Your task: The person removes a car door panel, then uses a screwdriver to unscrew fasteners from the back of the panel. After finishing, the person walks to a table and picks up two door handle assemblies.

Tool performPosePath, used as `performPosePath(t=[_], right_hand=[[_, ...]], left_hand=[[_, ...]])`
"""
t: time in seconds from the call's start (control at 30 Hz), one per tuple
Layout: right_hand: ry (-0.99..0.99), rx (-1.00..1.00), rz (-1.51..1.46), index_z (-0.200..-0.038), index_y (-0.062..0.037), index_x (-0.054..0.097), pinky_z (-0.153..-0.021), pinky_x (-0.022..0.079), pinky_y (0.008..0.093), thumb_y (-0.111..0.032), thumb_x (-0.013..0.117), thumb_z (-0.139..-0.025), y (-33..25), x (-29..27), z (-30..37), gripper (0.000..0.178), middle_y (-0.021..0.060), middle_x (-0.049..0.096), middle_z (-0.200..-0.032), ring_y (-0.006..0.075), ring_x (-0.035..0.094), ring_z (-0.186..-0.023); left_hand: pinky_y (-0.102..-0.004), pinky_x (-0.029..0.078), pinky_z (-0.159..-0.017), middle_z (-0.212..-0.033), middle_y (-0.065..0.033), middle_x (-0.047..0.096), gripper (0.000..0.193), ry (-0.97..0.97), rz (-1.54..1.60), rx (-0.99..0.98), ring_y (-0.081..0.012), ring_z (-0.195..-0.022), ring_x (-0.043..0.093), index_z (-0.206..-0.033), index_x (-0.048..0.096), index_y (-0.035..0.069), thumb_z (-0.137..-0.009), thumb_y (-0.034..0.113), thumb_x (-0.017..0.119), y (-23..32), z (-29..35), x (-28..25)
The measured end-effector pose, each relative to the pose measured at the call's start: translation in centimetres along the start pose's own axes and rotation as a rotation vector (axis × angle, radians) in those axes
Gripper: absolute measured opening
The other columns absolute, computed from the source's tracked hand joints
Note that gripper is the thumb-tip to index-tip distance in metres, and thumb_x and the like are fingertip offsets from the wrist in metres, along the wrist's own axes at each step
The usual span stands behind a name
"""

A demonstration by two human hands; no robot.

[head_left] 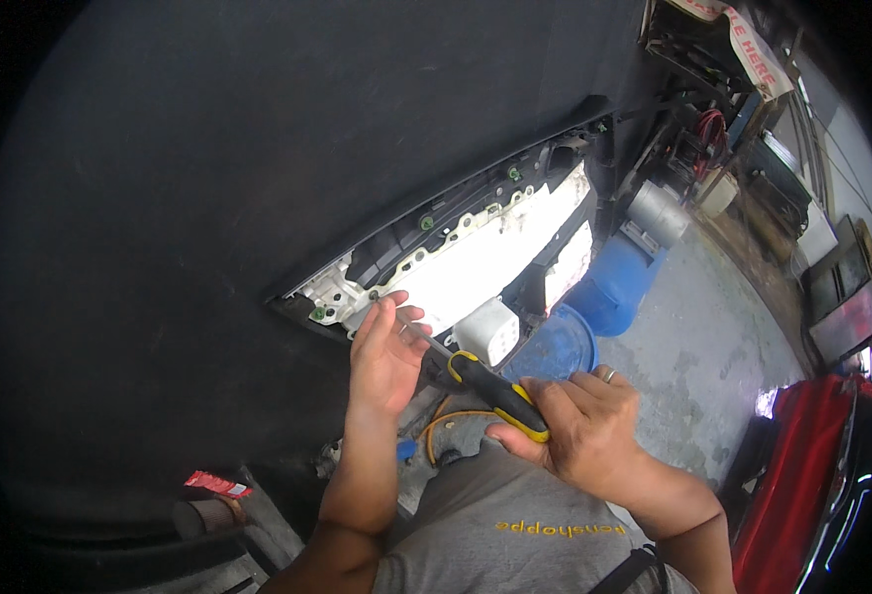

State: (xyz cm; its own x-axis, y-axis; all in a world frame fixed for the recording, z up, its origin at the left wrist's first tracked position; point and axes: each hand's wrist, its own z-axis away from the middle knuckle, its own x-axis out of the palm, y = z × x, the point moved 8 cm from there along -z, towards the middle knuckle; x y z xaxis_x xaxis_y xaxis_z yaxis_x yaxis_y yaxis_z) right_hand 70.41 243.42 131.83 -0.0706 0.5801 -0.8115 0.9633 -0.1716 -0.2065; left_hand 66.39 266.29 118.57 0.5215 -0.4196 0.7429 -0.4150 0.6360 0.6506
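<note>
At the centre of the frame the right hand (580,426) is clenched around the black and yellow handle of a screwdriver (490,388), whose thin metal shaft runs up and left to a screw on the white panel (485,259). The left hand (385,358) holds the shaft near its tip, fingers pinched about it, just below the panel's lower left corner. The white panel sits in an opening of a large black body (208,198) filling the upper left. A blue drum (609,287) stands right of centre on the concrete floor (693,356), and a red vehicle part (802,475) lies at lower right.
</note>
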Motion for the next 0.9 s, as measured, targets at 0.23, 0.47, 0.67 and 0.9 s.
performPosePath(t=[0.23,0.47,0.67,0.9], right_hand=[[-0.093,-0.254,0.109,-0.122,-0.0042,0.064,-0.048,0.042,0.0298,-0.032,0.070,-0.091,-1.5,1.1,-0.3,0.042,0.0021,0.055,-0.065,0.0172,0.057,-0.054],[-0.352,0.494,-0.691,-0.125,-0.0016,0.062,-0.050,0.050,0.0380,-0.034,0.067,-0.094,1.4,3.8,0.4,0.046,0.0169,0.067,-0.080,0.0290,0.068,-0.060],[-0.267,-0.283,0.103,-0.133,-0.0011,0.054,-0.055,0.052,0.0395,-0.040,0.066,-0.096,-2.6,0.3,-0.7,0.056,0.0164,0.068,-0.080,0.0320,0.069,-0.063],[-0.265,0.546,-0.758,-0.130,-0.0068,0.059,-0.054,0.051,0.0340,-0.029,0.069,-0.089,1.3,2.3,0.0,0.048,0.0005,0.053,-0.069,0.0195,0.058,-0.055]], left_hand=[[-0.0267,0.054,-0.068,-0.096,-0.0062,0.067,0.024,-0.157,-0.056,-0.041,-0.0198,-0.083,0.071,-0.122,0.057,0.006,-0.104,0.022,0.058,0.1,-0.5,-0.9],[-0.0231,0.051,-0.058,-0.087,-0.0058,0.069,0.017,-0.092,-0.075,-0.019,-0.0169,-0.070,0.070,-0.108,0.059,0.009,-0.101,0.023,0.065,-0.1,-0.9,-1.3],[-0.0218,0.050,-0.054,-0.087,-0.0061,0.069,0.017,-0.064,-0.077,-0.006,-0.0156,-0.068,0.070,-0.105,0.059,0.009,-0.100,0.024,0.067,0.3,-0.8,-1.4],[-0.0192,0.049,-0.060,-0.085,-0.0052,0.067,0.016,-0.004,-0.073,0.022,-0.0093,-0.068,0.063,-0.101,0.060,0.009,-0.098,0.022,0.070,0.3,-1.2,-0.8]])
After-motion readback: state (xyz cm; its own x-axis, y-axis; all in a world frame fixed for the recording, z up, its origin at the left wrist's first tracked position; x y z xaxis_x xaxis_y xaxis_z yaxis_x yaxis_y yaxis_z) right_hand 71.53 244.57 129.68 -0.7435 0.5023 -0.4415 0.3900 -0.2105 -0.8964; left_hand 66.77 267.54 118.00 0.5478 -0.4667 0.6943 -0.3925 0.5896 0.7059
